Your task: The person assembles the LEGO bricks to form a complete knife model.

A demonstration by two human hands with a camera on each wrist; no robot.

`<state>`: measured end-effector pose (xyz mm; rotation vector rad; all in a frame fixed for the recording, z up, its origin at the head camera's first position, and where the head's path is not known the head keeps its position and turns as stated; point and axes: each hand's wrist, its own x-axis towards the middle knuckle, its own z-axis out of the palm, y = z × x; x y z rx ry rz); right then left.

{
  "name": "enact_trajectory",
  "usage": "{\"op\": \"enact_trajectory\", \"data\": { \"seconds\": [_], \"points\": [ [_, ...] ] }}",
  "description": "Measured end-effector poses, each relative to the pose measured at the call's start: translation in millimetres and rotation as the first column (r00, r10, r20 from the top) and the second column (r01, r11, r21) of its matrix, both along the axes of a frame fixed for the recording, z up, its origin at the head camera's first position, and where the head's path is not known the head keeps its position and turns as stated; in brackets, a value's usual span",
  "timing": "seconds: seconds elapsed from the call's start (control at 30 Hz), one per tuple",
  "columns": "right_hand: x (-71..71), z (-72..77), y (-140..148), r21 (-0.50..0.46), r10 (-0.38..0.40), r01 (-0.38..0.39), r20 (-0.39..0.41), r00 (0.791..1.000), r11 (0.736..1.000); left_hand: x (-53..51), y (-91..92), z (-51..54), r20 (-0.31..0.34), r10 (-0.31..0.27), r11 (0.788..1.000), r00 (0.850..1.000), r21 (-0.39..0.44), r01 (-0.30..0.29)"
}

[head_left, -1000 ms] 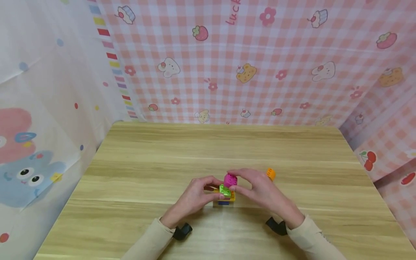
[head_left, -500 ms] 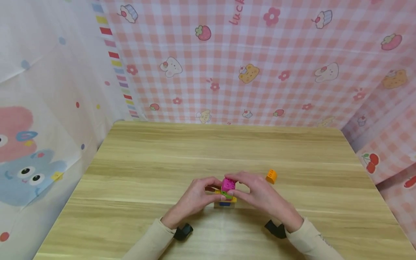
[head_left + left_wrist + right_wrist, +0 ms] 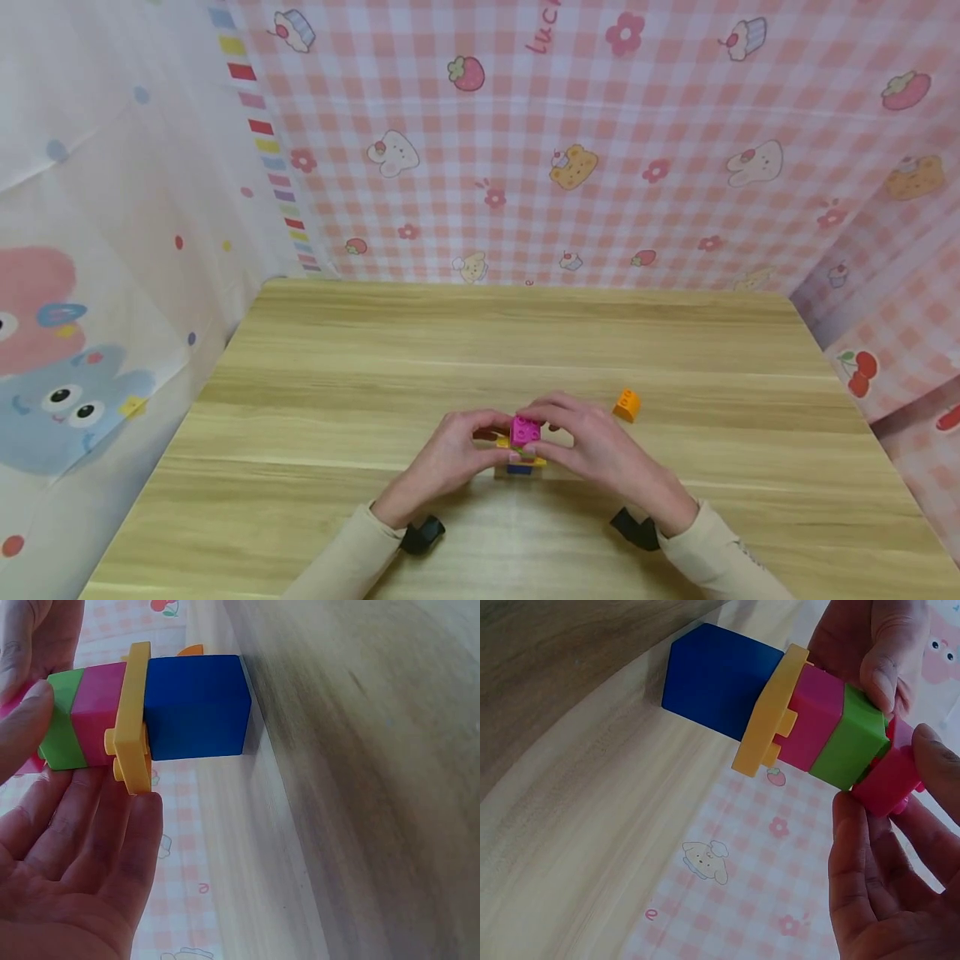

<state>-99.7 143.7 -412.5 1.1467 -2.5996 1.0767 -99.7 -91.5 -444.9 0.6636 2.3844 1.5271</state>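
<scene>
A block tower stands on the wooden table: a blue block [image 3: 199, 707] at the bottom, then a yellow plate [image 3: 769, 712], a pink block [image 3: 811, 712] and a green block [image 3: 849, 739]. My left hand [image 3: 453, 450] steadies the tower, its thumb [image 3: 28, 724] on the green block and its fingers along the far side. At the top, my right hand [image 3: 592, 437] pinches a brighter pink block [image 3: 525, 431] between thumb and fingers. That block touches the green one and looks slightly tilted, with a sliver of gap showing in the right wrist view.
An orange block with a rounded side [image 3: 626, 406] lies on the table [image 3: 360, 350] to the right, behind my right hand. Patterned pink checked cloth [image 3: 495, 150] hangs behind the table. Black wrist straps [image 3: 422, 535] hang below both wrists.
My right hand has brought the bright pink block down and slightly left, from above the green block onto it, covering its studs. The left hand has stayed about in place.
</scene>
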Motion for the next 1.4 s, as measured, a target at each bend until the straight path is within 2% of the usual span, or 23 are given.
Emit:
{"op": "enact_trajectory", "data": {
  "seconds": [0.23,0.5,0.7,1.0,1.1,1.2,1.4],
  "points": [
    [-1.6,-3.1,-0.4,0.011,0.014,-0.014,-0.044,0.999,1.0,-2.0,-0.1,-3.9,-0.024,-0.004,1.0,1.0,0.02,0.005],
    [-1.5,-5.0,1.9,0.016,0.022,-0.023,0.034,0.999,1.0,-6.4,-3.1,-5.8,-0.043,-0.032,0.997,0.999,-0.067,0.029],
    [-2.8,-4.7,2.6,0.007,0.03,-0.031,0.094,0.995,0.999,-7.4,-4.1,-4.5,-0.059,-0.052,0.997,0.997,-0.058,0.048],
    [-0.4,-5.0,-1.8,-0.003,0.031,-0.03,0.055,0.998,1.0,-7.5,-6.9,-3.6,-0.087,-0.056,0.997,0.995,-0.059,0.051],
    [0.3,-6.6,-1.9,0.002,0.02,-0.02,0.061,0.998,1.0,-6.5,-7.6,-3.9,-0.078,-0.052,0.997,0.996,-0.06,0.047],
    [0.1,-8.5,0.1,-0.002,0.008,-0.008,0.122,0.992,1.0,-5.2,-7.3,-4.2,-0.076,-0.049,0.997,0.996,-0.067,0.044],
    [-1.7,-6.8,9.8,-0.009,-0.003,0.006,0.26,0.966,1.0,-4.2,-4.7,-2.2,-0.1,-0.05,0.994,0.994,-0.101,0.039]
  ]
}}
